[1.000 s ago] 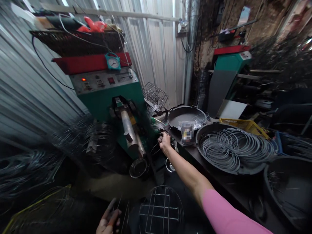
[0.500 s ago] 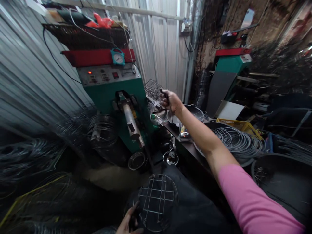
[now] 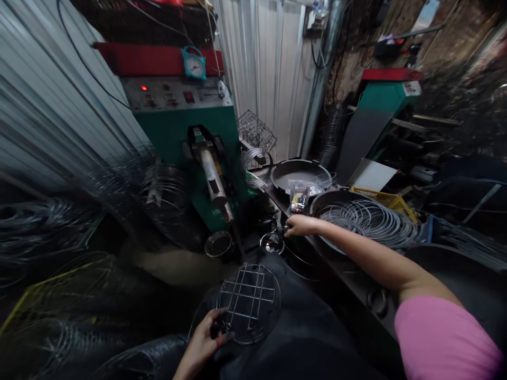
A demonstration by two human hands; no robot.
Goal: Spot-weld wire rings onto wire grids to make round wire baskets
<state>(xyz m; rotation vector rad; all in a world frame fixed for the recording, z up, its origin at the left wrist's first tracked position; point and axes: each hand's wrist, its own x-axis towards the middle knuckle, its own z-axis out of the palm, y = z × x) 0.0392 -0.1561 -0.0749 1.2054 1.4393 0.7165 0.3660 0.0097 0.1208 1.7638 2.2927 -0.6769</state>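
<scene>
My left hand (image 3: 204, 339) grips the near rim of a round wire grid (image 3: 249, 302) that lies on my lap. My right hand (image 3: 297, 225) is stretched forward with its fingers closed at the dark bench edge (image 3: 340, 266). It sits beside a small shiny metal dish (image 3: 272, 243), and a thin wire seems pinched in it. Straight ahead stands a green machine (image 3: 186, 126) with a red top and a steel cylinder (image 3: 212, 177) jutting toward me.
A black tub of wire rings (image 3: 366, 221) and an empty round pan (image 3: 299, 176) sit on the bench at right. Wire coils (image 3: 164, 192) hang left of the machine. A yellow crate (image 3: 388, 199), a second green machine (image 3: 386, 97) and corrugated walls close the space.
My right hand has dropped from up near the wire basket down to the bench edge by the small dish. My left hand has taken hold of the grid's rim.
</scene>
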